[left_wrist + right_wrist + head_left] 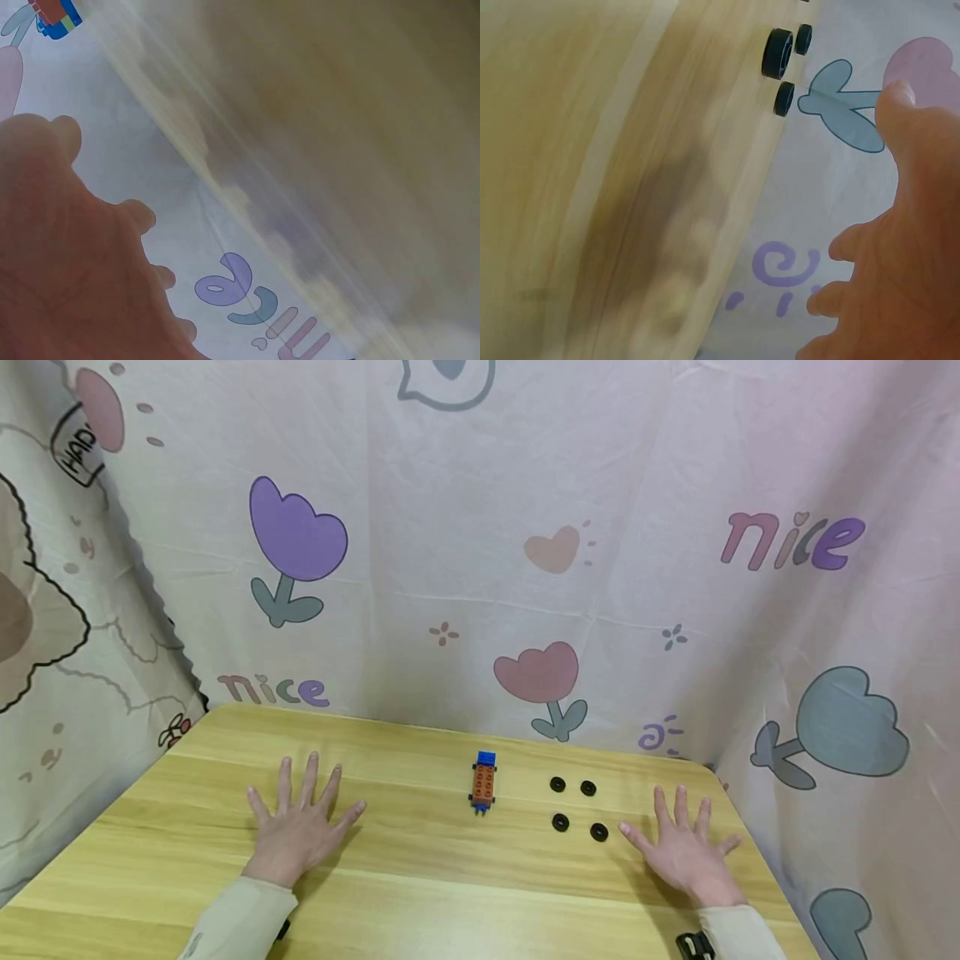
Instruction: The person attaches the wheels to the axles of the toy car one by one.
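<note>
A small toy vehicle chassis of building blocks, orange-brown on top with blue ends, lies near the middle of the table. To its right several black wheels lie flat, in two loose rows. My left hand is left of the chassis, fingers spread, holding nothing. On the right, my right hand also has its fingers spread and holds nothing, its thumb pointing toward the nearest wheel. Part of the chassis shows at the left wrist view's top corner; black wheels appear beyond my thumb in the right wrist view.
The light wood table runs back to a printed curtain with flowers and lettering. More curtain hangs along the left and right sides. A black strap shows at my right sleeve.
</note>
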### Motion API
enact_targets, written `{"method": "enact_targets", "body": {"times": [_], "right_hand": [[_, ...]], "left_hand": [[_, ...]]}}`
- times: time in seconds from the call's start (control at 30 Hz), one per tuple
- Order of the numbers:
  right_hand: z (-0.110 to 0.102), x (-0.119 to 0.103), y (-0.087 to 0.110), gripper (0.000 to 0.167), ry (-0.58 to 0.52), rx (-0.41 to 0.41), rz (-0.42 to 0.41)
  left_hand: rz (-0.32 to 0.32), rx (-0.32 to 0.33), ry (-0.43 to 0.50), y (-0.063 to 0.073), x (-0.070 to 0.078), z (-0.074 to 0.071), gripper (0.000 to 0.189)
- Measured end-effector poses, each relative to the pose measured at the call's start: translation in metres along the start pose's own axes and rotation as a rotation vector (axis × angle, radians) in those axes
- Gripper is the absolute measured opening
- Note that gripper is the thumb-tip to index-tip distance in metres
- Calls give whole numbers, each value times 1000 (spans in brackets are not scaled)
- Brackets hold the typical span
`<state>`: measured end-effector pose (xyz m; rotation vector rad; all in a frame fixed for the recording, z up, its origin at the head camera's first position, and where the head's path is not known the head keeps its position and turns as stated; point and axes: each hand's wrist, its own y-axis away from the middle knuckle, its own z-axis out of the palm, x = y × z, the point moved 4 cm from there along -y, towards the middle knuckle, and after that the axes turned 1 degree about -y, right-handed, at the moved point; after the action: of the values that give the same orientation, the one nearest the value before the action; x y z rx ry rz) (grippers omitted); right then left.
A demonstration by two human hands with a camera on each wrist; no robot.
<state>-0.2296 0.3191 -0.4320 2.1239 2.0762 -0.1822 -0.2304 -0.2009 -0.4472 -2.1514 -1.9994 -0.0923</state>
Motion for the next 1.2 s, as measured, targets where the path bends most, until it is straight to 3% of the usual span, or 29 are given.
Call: {"method": "enact_targets", "body": {"times": [0.23,0.33,0.47,0.57,0.67,0.8,0.97,1.2], "right_hand": [[-4,-11,-1,98,-11,27,-42],[-3,-20,-1,89,-42,53,-91],[-3,-35,-4,68,-138,136,-188],[-1,-47,-8,61,-205,180,-263],[3,-57,-12,57,-252,183,-307],[7,-69,-16,52,-299,138,-308],[12,-82,-19,47,-334,74,-283],[21,-98,-24,43,-355,25,-280]], "left_hand": [[15,15,24,-1,1,-1,83],[41,38,69,-3,3,-3,82],[68,30,236,-10,5,-6,81],[81,-15,422,-16,7,-9,79],[99,-56,593,-21,10,-9,76],[146,-62,764,-28,17,-6,74],[186,-76,899,-36,30,3,74],[175,-127,1037,-48,61,14,70]]}}
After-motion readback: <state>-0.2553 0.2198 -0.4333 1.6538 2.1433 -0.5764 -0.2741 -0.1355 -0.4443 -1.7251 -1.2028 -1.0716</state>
